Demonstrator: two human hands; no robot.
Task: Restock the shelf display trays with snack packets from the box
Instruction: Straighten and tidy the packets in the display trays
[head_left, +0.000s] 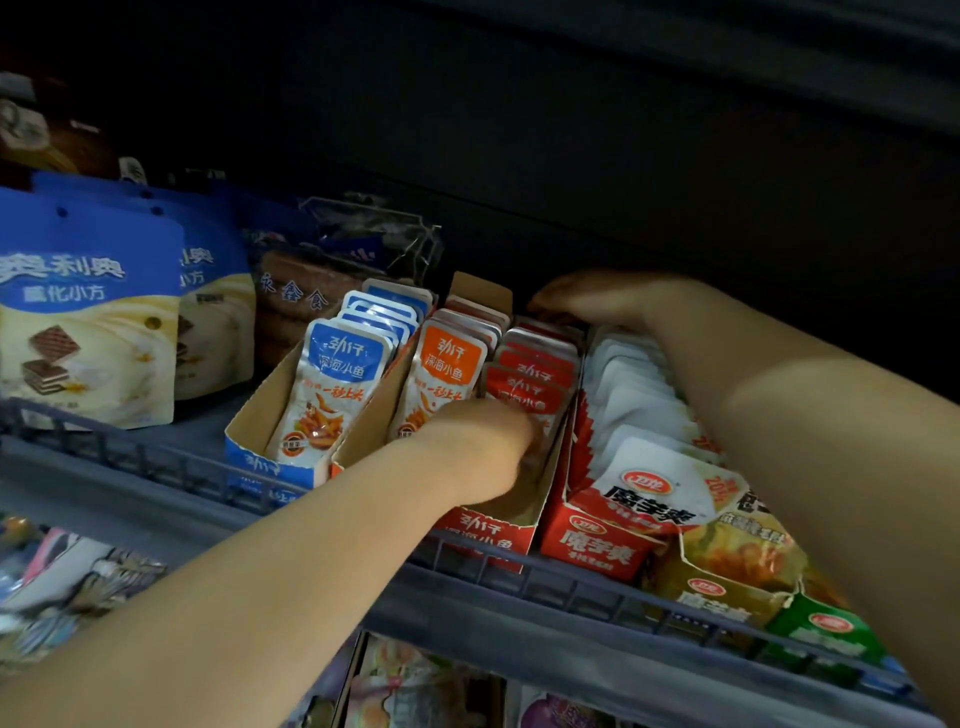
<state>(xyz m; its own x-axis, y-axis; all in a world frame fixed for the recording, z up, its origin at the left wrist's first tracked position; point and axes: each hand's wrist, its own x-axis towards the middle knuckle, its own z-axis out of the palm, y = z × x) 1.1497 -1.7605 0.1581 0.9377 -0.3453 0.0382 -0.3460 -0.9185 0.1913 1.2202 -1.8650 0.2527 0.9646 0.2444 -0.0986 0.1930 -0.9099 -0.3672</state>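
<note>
Dim shelf (104, 499), wire rail out front. My left hand (480, 449) was down in front end of red tray (483, 530), fingers buried, couldn't tell grip. Right hand (589, 300) lay flat, fingers together, on red packets (535, 387) at tray's back.

Dim light, dark shelf recess (597, 130) above, blue-grey wire shelf rail (587, 590) in front, lower shelf (426, 686) beneath

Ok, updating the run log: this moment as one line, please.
step: red tray | left hand: in tray front, against red packets | right hand: on row's back end | orange tray, blue tray: stocked
</note>
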